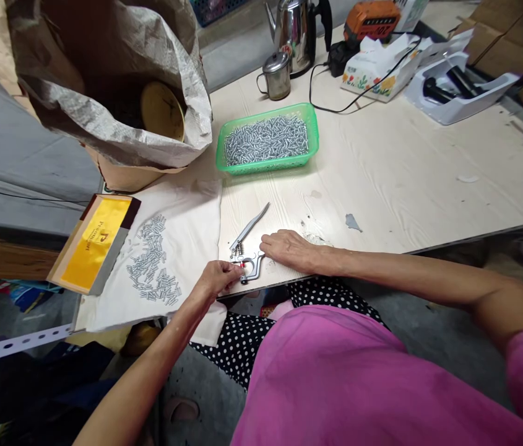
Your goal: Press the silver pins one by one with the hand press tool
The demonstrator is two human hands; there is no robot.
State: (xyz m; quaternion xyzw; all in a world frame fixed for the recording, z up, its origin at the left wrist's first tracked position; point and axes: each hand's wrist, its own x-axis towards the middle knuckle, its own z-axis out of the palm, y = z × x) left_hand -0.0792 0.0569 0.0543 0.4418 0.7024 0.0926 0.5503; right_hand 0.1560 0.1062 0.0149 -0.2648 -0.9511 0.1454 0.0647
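Pliers (245, 257) at table edge (451, 238), left fingers (228, 269) pinching them, right fingers (274, 241) unclear in grip, room rightward.

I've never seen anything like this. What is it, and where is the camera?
There is no robot here: a person works bare-handed, seen by a camera worn on the head, looking forward and down. The left hand touches a plier-like metal tool near its small red part; the right hand lies against its right side, its grip hidden. Farther back on the table sits a green basket of small silvery pieces; more lie on a white cloth at left.
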